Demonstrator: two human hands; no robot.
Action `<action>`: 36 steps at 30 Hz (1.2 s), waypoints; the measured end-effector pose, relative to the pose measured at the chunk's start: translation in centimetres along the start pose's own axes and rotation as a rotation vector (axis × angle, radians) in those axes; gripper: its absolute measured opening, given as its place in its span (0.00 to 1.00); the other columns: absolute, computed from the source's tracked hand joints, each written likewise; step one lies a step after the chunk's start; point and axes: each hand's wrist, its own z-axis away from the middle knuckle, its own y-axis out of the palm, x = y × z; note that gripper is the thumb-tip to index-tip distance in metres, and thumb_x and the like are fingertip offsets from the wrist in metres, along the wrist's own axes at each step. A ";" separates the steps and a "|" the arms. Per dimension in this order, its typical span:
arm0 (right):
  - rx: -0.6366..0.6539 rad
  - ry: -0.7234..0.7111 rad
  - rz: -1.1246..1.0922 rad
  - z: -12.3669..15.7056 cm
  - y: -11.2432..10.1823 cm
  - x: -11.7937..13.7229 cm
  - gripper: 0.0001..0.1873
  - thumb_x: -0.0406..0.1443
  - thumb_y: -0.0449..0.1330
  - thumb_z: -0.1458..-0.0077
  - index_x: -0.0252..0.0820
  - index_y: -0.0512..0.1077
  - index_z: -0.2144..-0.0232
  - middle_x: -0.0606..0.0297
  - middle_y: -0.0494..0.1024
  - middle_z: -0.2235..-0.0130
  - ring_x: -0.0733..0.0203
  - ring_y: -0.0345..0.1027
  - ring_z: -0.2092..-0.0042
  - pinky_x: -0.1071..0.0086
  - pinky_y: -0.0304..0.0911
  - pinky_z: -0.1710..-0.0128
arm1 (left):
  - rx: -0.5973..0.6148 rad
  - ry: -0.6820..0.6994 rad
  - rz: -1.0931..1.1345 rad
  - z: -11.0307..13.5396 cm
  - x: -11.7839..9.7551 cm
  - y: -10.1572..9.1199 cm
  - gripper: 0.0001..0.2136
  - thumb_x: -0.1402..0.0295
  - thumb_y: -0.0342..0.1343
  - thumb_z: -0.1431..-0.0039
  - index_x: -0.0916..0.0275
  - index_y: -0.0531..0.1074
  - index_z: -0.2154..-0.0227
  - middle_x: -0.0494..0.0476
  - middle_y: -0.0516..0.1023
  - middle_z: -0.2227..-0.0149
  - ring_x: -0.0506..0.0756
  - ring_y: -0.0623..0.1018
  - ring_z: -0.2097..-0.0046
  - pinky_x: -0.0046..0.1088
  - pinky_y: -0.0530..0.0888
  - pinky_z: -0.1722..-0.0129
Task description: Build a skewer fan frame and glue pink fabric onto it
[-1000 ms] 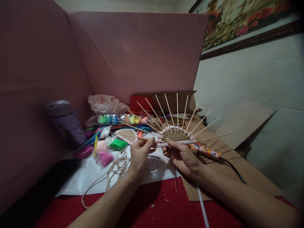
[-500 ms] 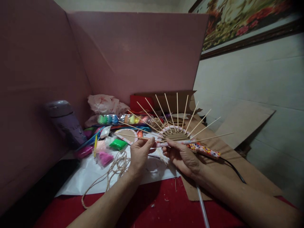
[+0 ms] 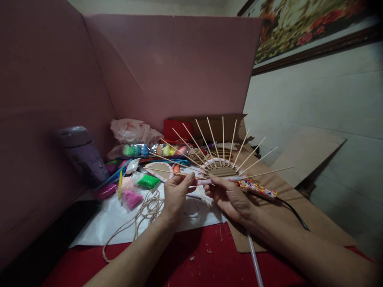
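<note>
A half-round cardboard piece with a patterned pinkish-white rim is held up in front of me, and several thin wooden sticks fan out from its curved edge. My right hand grips its straight lower edge between thumb and fingers. At the left corner, my left hand is closed in a pinch on the lowest left stick, close to where it meets the cardboard. A second half-round cardboard piece lies behind my left hand. Coiled twine rests beside my left wrist.
A glue gun with a colourful patterned body and black cord lies on a cardboard sheet at right. Clay packets, a purple bottle and a pink plastic bag stand at left. A clear glue stick extends toward me.
</note>
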 end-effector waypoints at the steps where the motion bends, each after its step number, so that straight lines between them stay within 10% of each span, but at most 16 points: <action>1: -0.005 0.002 0.000 0.0 0.0 0.0 0.03 0.31 0.60 0.54 0.35 0.71 0.76 0.65 0.73 0.75 0.69 0.64 0.74 0.74 0.60 0.71 | 0.000 0.000 0.001 0.0 0.0 0.0 0.12 0.60 0.59 0.59 0.67 0.72 0.79 0.57 0.74 0.77 0.52 0.74 0.72 0.30 0.72 0.70; 36: -0.001 -0.004 0.006 0.0 0.0 0.0 0.03 0.32 0.60 0.55 0.35 0.71 0.77 0.65 0.73 0.75 0.69 0.64 0.74 0.73 0.60 0.70 | 0.011 0.002 -0.008 -0.1 0.1 0.0 0.12 0.61 0.58 0.57 0.67 0.72 0.79 0.56 0.74 0.77 0.52 0.74 0.72 0.31 0.72 0.70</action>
